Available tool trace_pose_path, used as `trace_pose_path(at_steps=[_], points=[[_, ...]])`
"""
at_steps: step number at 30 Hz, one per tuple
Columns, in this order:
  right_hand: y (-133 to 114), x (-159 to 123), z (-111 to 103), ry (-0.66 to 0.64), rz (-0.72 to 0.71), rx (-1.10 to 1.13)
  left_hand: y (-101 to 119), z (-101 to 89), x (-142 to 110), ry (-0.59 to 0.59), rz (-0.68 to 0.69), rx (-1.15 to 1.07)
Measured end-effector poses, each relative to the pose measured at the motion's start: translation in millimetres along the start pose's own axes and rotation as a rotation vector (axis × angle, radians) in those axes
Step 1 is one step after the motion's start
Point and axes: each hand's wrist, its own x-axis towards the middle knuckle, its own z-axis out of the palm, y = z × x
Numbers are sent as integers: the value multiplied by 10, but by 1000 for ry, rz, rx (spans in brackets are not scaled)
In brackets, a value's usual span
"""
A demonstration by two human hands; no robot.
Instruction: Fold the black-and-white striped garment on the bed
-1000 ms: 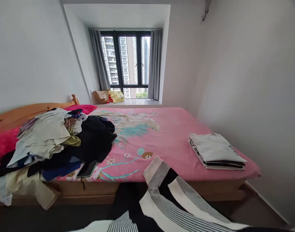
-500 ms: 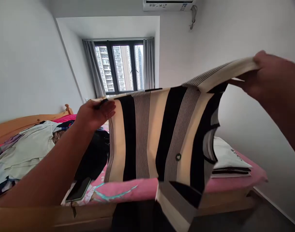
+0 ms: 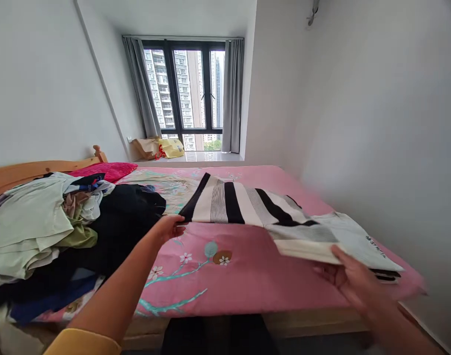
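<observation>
A cream, black and grey striped shirt is stretched out sideways over the bed, its far part lying on the pink floral bedsheet. My left hand pinches its near left corner, thumb on top. At the other end, my right hand grips a cream-striped sleeve, slightly blurred by motion. The shirt's right end overlaps a white folded garment with dark lettering, which tops a small stack at the bed's right side.
A heap of loose clothes covers the bed's left side, with a black garment at its edge. Behind it are a red pillow and a wooden headboard. Paper bags sit on the windowsill. A wall bounds the right.
Both hands have come down with the shirt, from held up in front of me to spread low over the bed. My view has tilted downward.
</observation>
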Motion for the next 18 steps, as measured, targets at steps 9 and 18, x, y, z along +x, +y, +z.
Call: trace_pose_path(at_steps=[9, 18], points=[[1727, 67, -924, 137, 461, 57, -1815, -212, 20, 86, -197, 106], [1425, -179, -921, 146, 348, -170, -2115, -408, -89, -36, -195, 110]])
